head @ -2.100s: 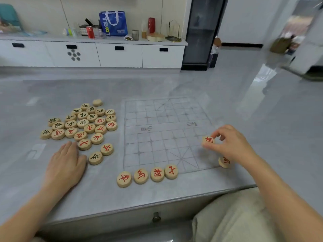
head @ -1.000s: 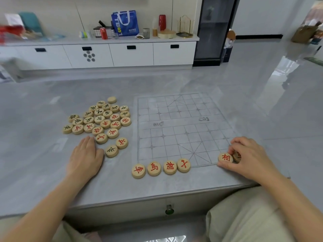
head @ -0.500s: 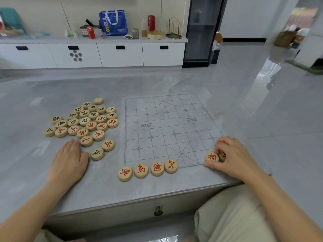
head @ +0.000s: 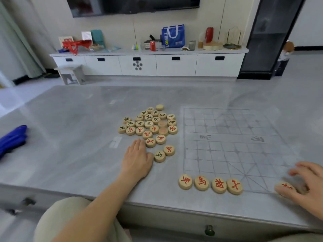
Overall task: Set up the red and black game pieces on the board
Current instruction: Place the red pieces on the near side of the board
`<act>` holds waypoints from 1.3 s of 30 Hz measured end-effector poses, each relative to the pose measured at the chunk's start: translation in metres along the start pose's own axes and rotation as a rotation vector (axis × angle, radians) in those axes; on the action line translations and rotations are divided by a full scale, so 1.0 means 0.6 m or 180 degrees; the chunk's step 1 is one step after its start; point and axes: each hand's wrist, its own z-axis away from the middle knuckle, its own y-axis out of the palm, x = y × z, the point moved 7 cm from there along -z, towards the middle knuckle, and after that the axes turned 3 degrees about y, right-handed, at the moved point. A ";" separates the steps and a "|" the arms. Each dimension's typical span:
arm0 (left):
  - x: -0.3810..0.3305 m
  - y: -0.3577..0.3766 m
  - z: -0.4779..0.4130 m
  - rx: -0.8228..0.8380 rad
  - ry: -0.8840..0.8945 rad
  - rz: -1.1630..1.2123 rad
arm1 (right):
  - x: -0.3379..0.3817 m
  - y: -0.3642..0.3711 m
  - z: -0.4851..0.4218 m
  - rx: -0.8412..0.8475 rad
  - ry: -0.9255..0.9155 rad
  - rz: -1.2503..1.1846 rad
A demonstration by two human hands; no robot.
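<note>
A faint grey gridded board (head: 232, 145) lies flat on the grey table. Four red-lettered wooden discs (head: 209, 183) stand in a row along the left part of its near edge. A loose pile of red and black lettered discs (head: 150, 126) lies left of the board. My left hand (head: 138, 159) rests flat on the table just below the pile, close to two stray discs (head: 164, 153). My right hand (head: 309, 184) is at the board's near right corner, fingers spread and blurred, thumb against another red disc (head: 285, 187) lying there.
The table's front edge (head: 174, 208) runs close to me, with a drawer knob (head: 209, 230) below it. A blue object (head: 12, 138) lies at the table's far left. A white sideboard (head: 148, 64) stands across the room.
The view has swung left and up. My right hand's fingers have spread and lifted off the red disc at the near right corner. My left hand has stayed flat by the pile.
</note>
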 end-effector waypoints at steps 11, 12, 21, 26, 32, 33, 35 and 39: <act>0.001 0.000 -0.002 -0.0044 0.0002 0.0059 | 0.320 0.032 -0.033 0.0379 -0.1080 -0.0463; 0.001 -0.001 -0.003 -0.0066 0.0006 0.0065 | 0.355 0.043 -0.039 0.0453 -0.1175 -0.0535; 0.019 0.000 -0.009 -0.0312 -0.0210 0.0279 | 0.609 0.154 -0.106 0.0591 -0.1528 -0.0413; 0.017 0.003 -0.010 -0.0329 -0.0163 0.0189 | 0.645 0.195 -0.117 0.0501 -0.1465 0.0198; 0.020 0.004 -0.011 -0.0297 -0.0176 0.0202 | 0.590 0.123 -0.113 0.0383 -0.1337 -0.0668; 0.020 0.004 -0.012 -0.0308 -0.0171 0.0201 | 0.560 0.099 -0.112 0.0366 -0.1279 -0.0747; 0.022 0.007 -0.015 -0.0290 -0.0175 0.0197 | 0.484 0.054 -0.108 0.0313 -0.1131 -0.0775; 0.027 0.008 -0.017 -0.0264 -0.0202 0.0122 | 0.305 -0.013 -0.089 0.0166 -0.0606 -0.0673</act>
